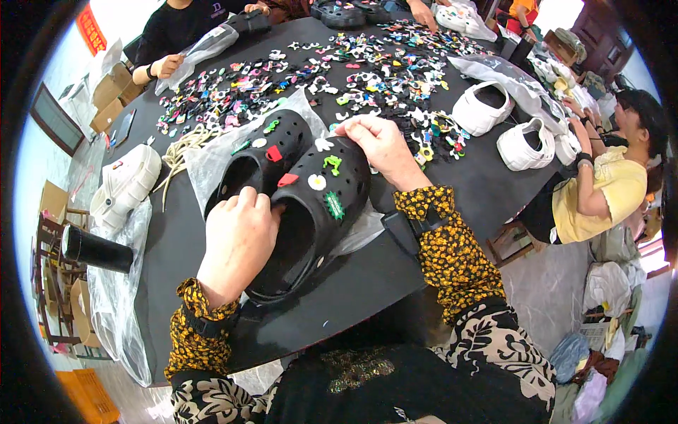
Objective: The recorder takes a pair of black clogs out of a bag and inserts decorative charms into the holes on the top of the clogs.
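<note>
Two black clogs with holed toes rest side by side on a clear plastic bag (212, 168). The right-hand clog (357, 177) carries a green frog-like charm (332, 165), a white flower charm (317, 182), a red charm (287, 180), a dark green charm (334, 205) and a white charm (323, 144). Green and red charms also dot the left-hand clog (291, 134). My left hand (240, 233) is closed on the right-hand clog at its opening, fingertips partly hidden inside. At that clog's toe, beside the white charm, my right hand (378, 145) is pinched; what lies between its fingertips is hidden.
Many loose coloured charms (381, 71) cover the far table. White clogs (483, 108) stand at right, and a white clog (127, 185) at left beside cream laces (185, 157). A black cylinder (97, 249) lies near the left edge. Co-workers sit around, one in yellow (600, 184).
</note>
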{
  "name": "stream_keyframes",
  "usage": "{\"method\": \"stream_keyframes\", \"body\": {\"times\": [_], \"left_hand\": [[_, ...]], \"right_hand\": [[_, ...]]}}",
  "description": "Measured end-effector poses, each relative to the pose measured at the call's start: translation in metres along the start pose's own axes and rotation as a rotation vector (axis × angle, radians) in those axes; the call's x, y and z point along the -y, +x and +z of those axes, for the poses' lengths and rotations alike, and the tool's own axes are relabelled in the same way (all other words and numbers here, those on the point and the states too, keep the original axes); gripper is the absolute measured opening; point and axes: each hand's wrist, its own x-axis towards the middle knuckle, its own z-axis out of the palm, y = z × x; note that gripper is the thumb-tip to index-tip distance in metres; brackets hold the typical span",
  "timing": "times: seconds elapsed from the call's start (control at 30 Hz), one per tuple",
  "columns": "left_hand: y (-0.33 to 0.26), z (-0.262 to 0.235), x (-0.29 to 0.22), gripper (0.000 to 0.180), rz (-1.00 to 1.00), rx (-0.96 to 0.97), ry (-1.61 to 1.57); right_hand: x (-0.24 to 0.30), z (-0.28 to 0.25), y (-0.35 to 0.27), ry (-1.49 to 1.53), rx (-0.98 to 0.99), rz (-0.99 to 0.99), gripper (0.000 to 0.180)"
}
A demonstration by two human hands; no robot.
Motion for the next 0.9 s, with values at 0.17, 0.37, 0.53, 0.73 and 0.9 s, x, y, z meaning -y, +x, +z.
{"method": "stream_keyframes", "body": {"times": [0.17,0.37,0.53,0.73,0.9], "left_hand": [[-0.003,-0.02,-0.008,0.021,0.205,-0.186,-0.064],[-0.004,-0.023,-0.013,0.021,0.309,-0.205,-0.037],[-0.006,-0.024,-0.017,0.019,0.34,-0.188,-0.005],[-0.007,-0.026,-0.023,0.019,0.369,-0.19,0.034],[-0.007,-0.025,-0.025,0.021,0.377,-0.207,0.038]], "right_hand": [[0.009,-0.006,-0.002,0.178,-0.069,0.013,0.029],[0.013,-0.008,-0.003,0.19,-0.069,-0.015,0.028],[0.014,-0.01,-0.002,0.181,-0.046,0.008,0.032],[0.024,-0.013,-0.004,0.143,-0.041,-0.03,0.033],[0.029,-0.016,-0.006,0.117,-0.038,-0.052,0.034]]}}
